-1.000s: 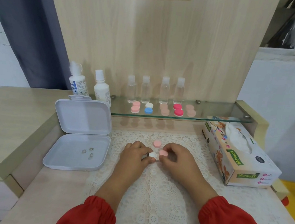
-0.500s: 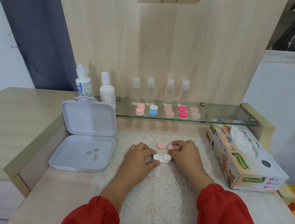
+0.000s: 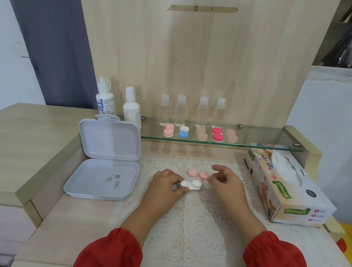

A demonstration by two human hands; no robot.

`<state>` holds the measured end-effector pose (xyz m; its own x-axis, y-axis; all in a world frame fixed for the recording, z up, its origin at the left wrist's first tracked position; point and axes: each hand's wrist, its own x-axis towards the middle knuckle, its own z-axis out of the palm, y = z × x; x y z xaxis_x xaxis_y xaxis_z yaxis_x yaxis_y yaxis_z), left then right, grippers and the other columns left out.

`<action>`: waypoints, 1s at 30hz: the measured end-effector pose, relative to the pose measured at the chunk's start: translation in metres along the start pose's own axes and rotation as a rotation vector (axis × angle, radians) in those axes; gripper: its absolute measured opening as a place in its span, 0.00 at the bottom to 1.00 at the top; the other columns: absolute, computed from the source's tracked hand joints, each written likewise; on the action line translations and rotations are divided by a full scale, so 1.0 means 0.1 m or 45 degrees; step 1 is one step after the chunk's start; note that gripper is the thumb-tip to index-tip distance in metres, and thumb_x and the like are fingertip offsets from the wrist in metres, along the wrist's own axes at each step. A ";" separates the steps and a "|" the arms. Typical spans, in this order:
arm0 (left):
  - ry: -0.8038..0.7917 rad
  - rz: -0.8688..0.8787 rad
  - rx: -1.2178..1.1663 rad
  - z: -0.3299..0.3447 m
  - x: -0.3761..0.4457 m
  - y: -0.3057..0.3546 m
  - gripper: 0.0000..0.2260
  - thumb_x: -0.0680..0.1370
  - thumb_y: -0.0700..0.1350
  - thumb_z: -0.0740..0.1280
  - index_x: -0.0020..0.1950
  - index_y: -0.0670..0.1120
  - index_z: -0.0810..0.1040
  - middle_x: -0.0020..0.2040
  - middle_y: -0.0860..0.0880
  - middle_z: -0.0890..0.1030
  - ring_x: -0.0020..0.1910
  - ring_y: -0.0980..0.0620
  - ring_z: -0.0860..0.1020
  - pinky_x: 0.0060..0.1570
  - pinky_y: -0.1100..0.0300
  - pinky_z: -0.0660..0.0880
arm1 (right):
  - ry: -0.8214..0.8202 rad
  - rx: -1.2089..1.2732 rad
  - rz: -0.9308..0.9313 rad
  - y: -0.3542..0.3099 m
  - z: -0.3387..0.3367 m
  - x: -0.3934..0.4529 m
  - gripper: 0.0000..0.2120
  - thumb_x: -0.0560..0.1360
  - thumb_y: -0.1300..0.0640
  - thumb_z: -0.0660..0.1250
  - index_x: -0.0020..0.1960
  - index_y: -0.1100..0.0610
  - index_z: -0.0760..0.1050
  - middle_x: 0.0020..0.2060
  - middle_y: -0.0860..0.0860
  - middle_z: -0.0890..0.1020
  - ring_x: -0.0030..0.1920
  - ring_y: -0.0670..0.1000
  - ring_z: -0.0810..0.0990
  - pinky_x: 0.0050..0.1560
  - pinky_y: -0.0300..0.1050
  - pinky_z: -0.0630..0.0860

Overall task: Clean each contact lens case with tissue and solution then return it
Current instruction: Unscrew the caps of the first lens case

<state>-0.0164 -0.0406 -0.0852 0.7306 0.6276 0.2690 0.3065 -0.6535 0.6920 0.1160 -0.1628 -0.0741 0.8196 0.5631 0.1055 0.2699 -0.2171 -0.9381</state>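
A white contact lens case [image 3: 193, 184] with both wells uncapped lies on the lace mat [image 3: 193, 223]. My left hand [image 3: 164, 187] pinches its left end. Its two pink caps [image 3: 192, 173] [image 3: 204, 175] lie side by side just behind it. My right hand [image 3: 225, 183] hovers right of the caps, fingers loosely curled and holding nothing, thumb close to the right cap. The tissue box [image 3: 285, 189] stands to the right, with a tissue sticking out. Two white solution bottles [image 3: 105, 101] [image 3: 131, 108] stand at the back left.
Several closed lens cases [image 3: 201, 133] sit in a row on the glass shelf [image 3: 269, 137], with several small clear bottles [image 3: 192, 111] behind them. An open white plastic box [image 3: 105, 169] holding a few lenses lies to the left. A wooden panel rises behind.
My right hand took the second pink cap off the case, set it down beside the first and drew back a little. The left hand kept hold of the case.
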 end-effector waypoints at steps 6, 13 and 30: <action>0.166 -0.155 -0.156 -0.41 -0.08 0.08 0.06 0.74 0.48 0.72 0.49 0.50 0.81 0.44 0.55 0.80 0.45 0.57 0.78 0.48 0.61 0.74 | -0.105 -0.072 -0.063 -0.12 0.08 -0.18 0.11 0.77 0.54 0.66 0.60 0.46 0.76 0.43 0.46 0.79 0.43 0.45 0.78 0.40 0.37 0.74; 0.359 -0.278 0.090 -1.17 -0.15 -0.28 0.04 0.74 0.46 0.71 0.48 0.49 0.78 0.38 0.54 0.78 0.42 0.52 0.77 0.41 0.57 0.71 | -0.296 -0.390 -0.217 -0.05 0.21 -0.37 0.09 0.77 0.51 0.65 0.55 0.42 0.77 0.42 0.41 0.80 0.45 0.42 0.77 0.49 0.41 0.75; 0.296 0.155 0.616 -1.45 -0.17 -0.67 0.07 0.74 0.37 0.70 0.50 0.45 0.77 0.40 0.49 0.78 0.43 0.48 0.71 0.39 0.53 0.69 | -0.288 -0.254 -0.169 0.00 0.21 -0.33 0.07 0.77 0.52 0.66 0.53 0.43 0.78 0.40 0.45 0.81 0.42 0.46 0.79 0.48 0.46 0.77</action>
<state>-0.1381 0.0534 -0.0388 0.6414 0.5762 0.5066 0.5136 -0.8130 0.2744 0.0786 -0.1649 -0.0839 0.6436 0.7549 0.1259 0.4792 -0.2692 -0.8354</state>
